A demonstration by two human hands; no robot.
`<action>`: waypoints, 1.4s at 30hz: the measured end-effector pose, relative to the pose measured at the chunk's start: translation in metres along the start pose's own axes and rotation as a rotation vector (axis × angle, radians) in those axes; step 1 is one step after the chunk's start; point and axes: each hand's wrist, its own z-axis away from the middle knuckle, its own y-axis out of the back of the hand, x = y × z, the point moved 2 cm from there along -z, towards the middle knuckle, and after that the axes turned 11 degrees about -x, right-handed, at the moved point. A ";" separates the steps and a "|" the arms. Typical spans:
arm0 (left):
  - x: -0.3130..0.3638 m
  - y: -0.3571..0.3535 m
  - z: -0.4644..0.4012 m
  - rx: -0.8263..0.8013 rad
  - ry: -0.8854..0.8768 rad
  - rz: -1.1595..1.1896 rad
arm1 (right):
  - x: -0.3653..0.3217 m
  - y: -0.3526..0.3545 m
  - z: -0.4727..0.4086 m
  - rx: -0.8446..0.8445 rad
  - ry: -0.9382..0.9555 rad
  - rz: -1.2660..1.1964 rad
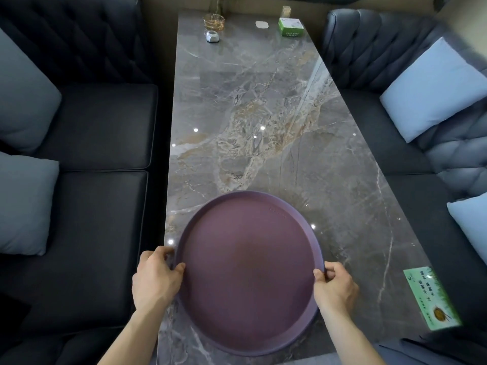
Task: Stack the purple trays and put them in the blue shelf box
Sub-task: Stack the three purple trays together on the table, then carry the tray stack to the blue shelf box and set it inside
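Note:
A round purple tray (249, 270) lies at the near end of a grey marble table (263, 127). A second rim edge shows under its lower side, so it seems to rest on another purple tray. My left hand (155, 279) grips the tray's left rim, thumb on top. On the opposite rim, my right hand (333, 285) holds on the same way. No blue shelf box is in view.
Dark sofas with pale blue cushions (434, 88) flank the table on both sides. A green card (432, 299) lies at the table's near right edge. At the far end stand a green box (291, 27), a glass holder (214, 21), a small silver object (212, 36) and a white pad (262, 24).

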 end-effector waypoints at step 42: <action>0.214 0.275 0.125 0.214 -0.548 0.794 | -0.314 0.237 0.106 -0.070 0.614 -0.421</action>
